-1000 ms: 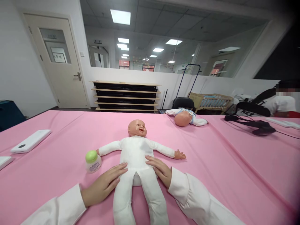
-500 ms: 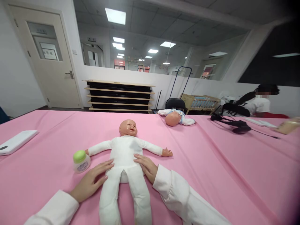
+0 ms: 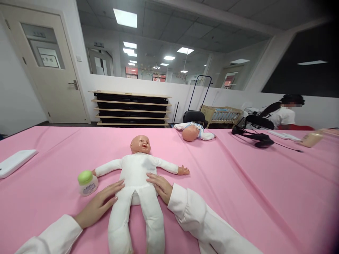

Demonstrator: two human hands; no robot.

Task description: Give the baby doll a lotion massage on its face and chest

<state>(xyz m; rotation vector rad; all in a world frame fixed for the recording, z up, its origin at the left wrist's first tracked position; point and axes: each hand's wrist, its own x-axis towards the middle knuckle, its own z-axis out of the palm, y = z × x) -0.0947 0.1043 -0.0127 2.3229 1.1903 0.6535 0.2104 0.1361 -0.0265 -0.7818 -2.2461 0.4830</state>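
A baby doll (image 3: pixel 136 171) with a white cloth body lies face up on the pink-covered table (image 3: pixel 225 197), its head away from me and its arms spread. My left hand (image 3: pixel 99 204) rests against the doll's left-hand side at the hip, fingers stretched out. On the other side of the waist lies my right hand (image 3: pixel 161 186), its fingers flat on the cloth belly. Neither hand grips anything. A small jar (image 3: pixel 88 183) with a green lid stands by the doll's hand, just beyond my left hand.
A second doll (image 3: pixel 191 133) lies near the far edge. A black headset (image 3: pixel 261 139) and a beige bottle (image 3: pixel 312 138) are at the far right; a white phone-like object (image 3: pixel 17 163) lies at the left. A person (image 3: pixel 286 114) sits beyond the table.
The whole view has shifted slightly, so things appear a little further left. Both hands keep their places on the doll.
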